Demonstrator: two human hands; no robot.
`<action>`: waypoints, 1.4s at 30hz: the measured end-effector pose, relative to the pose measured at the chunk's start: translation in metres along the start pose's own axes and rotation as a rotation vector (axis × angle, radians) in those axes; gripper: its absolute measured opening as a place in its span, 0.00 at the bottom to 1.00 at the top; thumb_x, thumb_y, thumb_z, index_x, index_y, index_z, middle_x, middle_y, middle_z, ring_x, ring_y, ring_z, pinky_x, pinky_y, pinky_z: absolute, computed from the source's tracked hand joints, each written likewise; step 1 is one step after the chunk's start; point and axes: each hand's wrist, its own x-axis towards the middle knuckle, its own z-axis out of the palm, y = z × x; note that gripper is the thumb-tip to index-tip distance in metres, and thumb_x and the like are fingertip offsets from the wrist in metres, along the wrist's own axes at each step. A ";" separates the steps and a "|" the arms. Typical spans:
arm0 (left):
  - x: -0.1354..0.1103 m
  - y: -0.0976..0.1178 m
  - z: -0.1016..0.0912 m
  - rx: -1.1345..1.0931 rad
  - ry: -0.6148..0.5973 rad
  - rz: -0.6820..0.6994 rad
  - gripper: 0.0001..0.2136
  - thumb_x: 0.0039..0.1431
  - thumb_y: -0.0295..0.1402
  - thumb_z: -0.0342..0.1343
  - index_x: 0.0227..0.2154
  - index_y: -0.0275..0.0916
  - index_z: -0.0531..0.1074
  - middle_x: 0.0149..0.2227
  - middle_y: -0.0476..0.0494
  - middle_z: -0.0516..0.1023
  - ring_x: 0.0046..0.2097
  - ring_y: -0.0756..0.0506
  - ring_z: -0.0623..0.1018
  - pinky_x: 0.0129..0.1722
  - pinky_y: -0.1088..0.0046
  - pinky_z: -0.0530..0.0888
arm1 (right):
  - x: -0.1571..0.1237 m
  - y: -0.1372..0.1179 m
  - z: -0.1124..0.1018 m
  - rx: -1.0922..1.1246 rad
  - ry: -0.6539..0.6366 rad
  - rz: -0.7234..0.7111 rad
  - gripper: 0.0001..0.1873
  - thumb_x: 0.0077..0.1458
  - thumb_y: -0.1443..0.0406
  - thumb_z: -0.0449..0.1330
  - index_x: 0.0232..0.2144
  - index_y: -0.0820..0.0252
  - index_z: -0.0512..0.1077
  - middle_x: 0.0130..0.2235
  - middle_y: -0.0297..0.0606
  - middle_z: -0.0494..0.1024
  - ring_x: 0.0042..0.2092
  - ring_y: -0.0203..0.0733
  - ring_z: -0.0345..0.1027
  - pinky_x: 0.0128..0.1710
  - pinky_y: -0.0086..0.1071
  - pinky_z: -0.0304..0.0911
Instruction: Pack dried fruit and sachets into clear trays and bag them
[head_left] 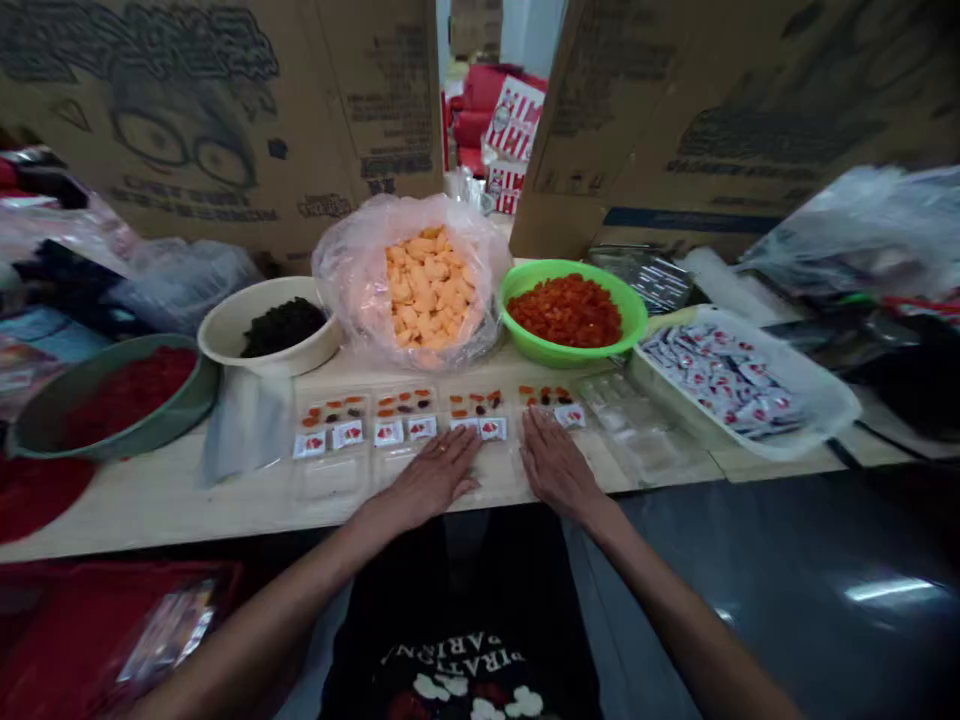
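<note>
Clear plastic trays (pixel 330 480) lie in a row on the table, with orange and dark dried pieces (pixel 405 402) in their far compartments and small white sachets (pixel 347 433) with red print nearer me. My left hand (pixel 433 478) lies palm down, fingers stretched forward, its tips at a sachet (pixel 493 429) pair in the third tray from the left. Over the rightmost tray my right hand (pixel 556 462) is flat too, fingers extended beside a sachet (pixel 570 416). Whatever lies under its fingertips is hidden.
Behind the trays stand a cream bowl (pixel 217 335) of dark pieces, a bag of orange pieces (pixel 431 285) and a green bowl (pixel 637 320) of red-orange pieces. A white bin (pixel 832 410) of sachets is right; a grey-green bowl (pixel 202 400) left. Cardboard boxes (pixel 337 110) wall the back.
</note>
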 end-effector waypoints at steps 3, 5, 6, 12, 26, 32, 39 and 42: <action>0.007 -0.013 -0.011 -0.005 -0.011 -0.009 0.27 0.73 0.44 0.39 0.68 0.36 0.52 0.68 0.32 0.60 0.69 0.39 0.61 0.68 0.56 0.58 | 0.011 -0.006 0.008 0.036 0.025 0.026 0.28 0.67 0.65 0.47 0.63 0.79 0.60 0.67 0.64 0.59 0.69 0.57 0.51 0.67 0.51 0.52; 0.014 -0.013 -0.017 -0.005 0.006 -0.027 0.26 0.73 0.44 0.37 0.67 0.36 0.54 0.68 0.33 0.62 0.69 0.39 0.62 0.68 0.56 0.58 | 0.015 -0.005 0.008 0.063 0.062 0.029 0.27 0.67 0.65 0.46 0.62 0.76 0.62 0.66 0.62 0.60 0.69 0.56 0.51 0.66 0.52 0.54; 0.018 -0.010 -0.019 -0.005 0.024 -0.041 0.26 0.73 0.45 0.37 0.67 0.36 0.55 0.68 0.33 0.61 0.69 0.38 0.61 0.68 0.56 0.57 | 0.016 -0.002 0.006 0.074 0.090 0.030 0.26 0.67 0.64 0.46 0.62 0.74 0.63 0.67 0.61 0.60 0.69 0.55 0.50 0.66 0.52 0.54; 0.041 0.022 -0.016 -0.044 -0.017 -0.089 0.35 0.69 0.54 0.39 0.69 0.34 0.52 0.71 0.33 0.52 0.72 0.32 0.49 0.70 0.50 0.51 | 0.004 0.030 -0.007 -0.077 0.114 0.101 0.27 0.68 0.61 0.46 0.64 0.70 0.61 0.68 0.58 0.58 0.70 0.59 0.46 0.65 0.56 0.51; 0.062 0.037 -0.020 -0.078 -0.046 -0.024 0.35 0.69 0.54 0.37 0.69 0.35 0.52 0.72 0.37 0.49 0.73 0.32 0.46 0.70 0.48 0.48 | -0.014 0.048 -0.014 0.134 0.253 0.234 0.32 0.67 0.65 0.44 0.71 0.64 0.49 0.71 0.51 0.54 0.71 0.51 0.48 0.66 0.52 0.55; 0.060 0.035 -0.006 -0.078 -0.070 -0.060 0.38 0.69 0.56 0.32 0.70 0.29 0.50 0.72 0.30 0.50 0.73 0.35 0.49 0.70 0.54 0.49 | -0.022 0.053 -0.032 0.023 0.161 0.254 0.31 0.66 0.65 0.45 0.69 0.70 0.54 0.69 0.54 0.57 0.71 0.52 0.48 0.67 0.50 0.53; 0.066 0.042 -0.017 -0.137 -0.151 -0.061 0.39 0.69 0.56 0.36 0.70 0.29 0.47 0.72 0.29 0.44 0.73 0.34 0.46 0.71 0.53 0.48 | -0.003 0.036 -0.011 -0.130 -0.082 0.123 0.29 0.67 0.62 0.43 0.63 0.78 0.62 0.64 0.64 0.64 0.67 0.57 0.56 0.64 0.51 0.55; 0.062 0.043 -0.025 -0.171 -0.106 -0.045 0.38 0.69 0.56 0.36 0.71 0.32 0.45 0.73 0.32 0.43 0.73 0.34 0.45 0.71 0.53 0.48 | 0.001 0.036 -0.007 -0.154 -0.011 0.135 0.30 0.68 0.60 0.42 0.65 0.74 0.60 0.65 0.64 0.62 0.66 0.60 0.56 0.62 0.54 0.57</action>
